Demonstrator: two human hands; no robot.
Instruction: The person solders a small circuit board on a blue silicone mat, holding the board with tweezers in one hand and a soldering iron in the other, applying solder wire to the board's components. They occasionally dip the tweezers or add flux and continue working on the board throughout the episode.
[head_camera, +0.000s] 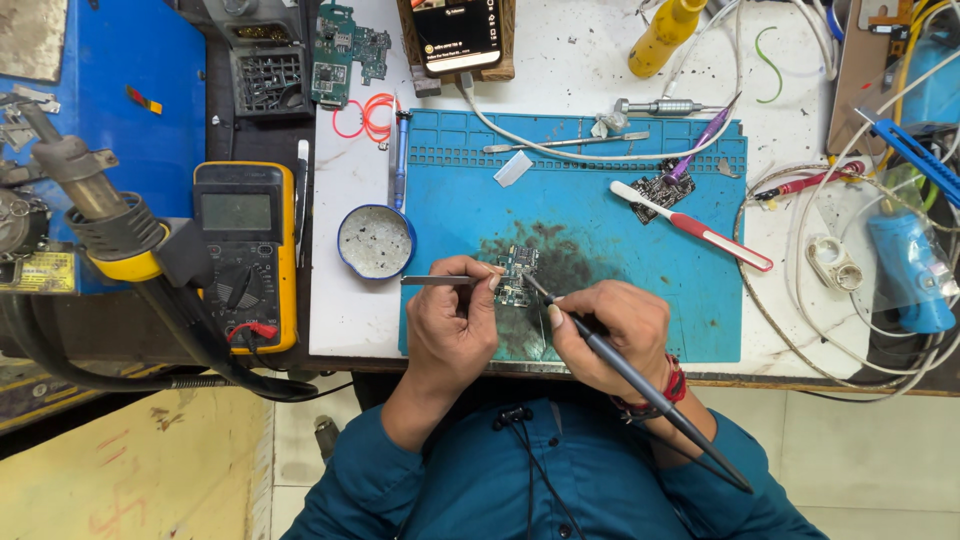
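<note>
Head view looks straight down on a white, stained workbench (590, 60), the largest thing here, with a yellowish floor showing below its near edge. On it lies a blue repair mat (600, 200), soot-dark at its middle, with moulded tray cells along its far edge; I cannot tell what sits in those cells. At nine o'clock from the mat stands a yellow multimeter (246, 255), and beyond that, further toward nine, a hot-air nozzle (90, 200) with a thick black hose. At eleven o'clock sits a black parts tray (270, 80) holding small dark bits too fine to tell. Just off the mat's left edge rests a round blue tin (376, 241), its inside pale and speckled. At twelve o'clock a phone (458, 32) lies on a wooden stand; at one o'clock stands a yellow bottle (664, 36). A white-and-red toothbrush (692, 225) lies on the mat at two o'clock.

At the mat's centre lies a small circuit board (517, 272). The left hand (452, 325) pinches metal tweezers (440, 281), fingers closed narrow, their tips at the board's left side. The right hand (605, 335) grips a dark soldering iron (640, 385) like a pen, its tip touching the board.
</note>
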